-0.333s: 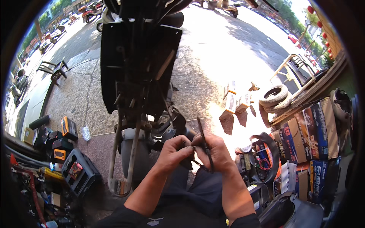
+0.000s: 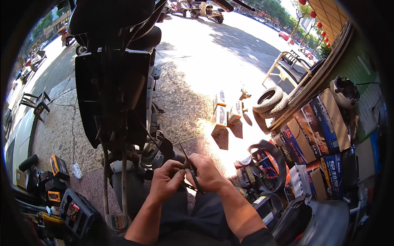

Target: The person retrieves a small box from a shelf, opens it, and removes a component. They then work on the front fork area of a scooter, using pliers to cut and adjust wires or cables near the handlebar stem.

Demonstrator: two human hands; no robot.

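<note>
My right hand [image 2: 206,174] is closed round a long, thin, dark piece [image 2: 184,151], which points up past my fingers. Just left of it, my left hand [image 2: 167,177] pinches at something small and dark that I cannot make out, with the fingertips of both hands close together. Both hands are low over my dark-clothed lap, in front of the underside and rear of a black scooter [image 2: 111,90]. Its metal stand [image 2: 105,180] drops to the left of my left arm.
Boxed batteries [image 2: 59,166] and an open tool case [image 2: 80,211] lie left. At right are small boxes [image 2: 219,119], tyres [image 2: 269,102], stacked cartons [image 2: 312,131], a helmet [image 2: 344,90] and black panels [image 2: 316,223]. A chair [image 2: 37,102] stands far left; parked scooters [image 2: 213,14] line the street.
The view has shifted, so the scooter and surroundings sit further left, mostly lower too. My hands appear lower and further left in view, with much the same grip.
</note>
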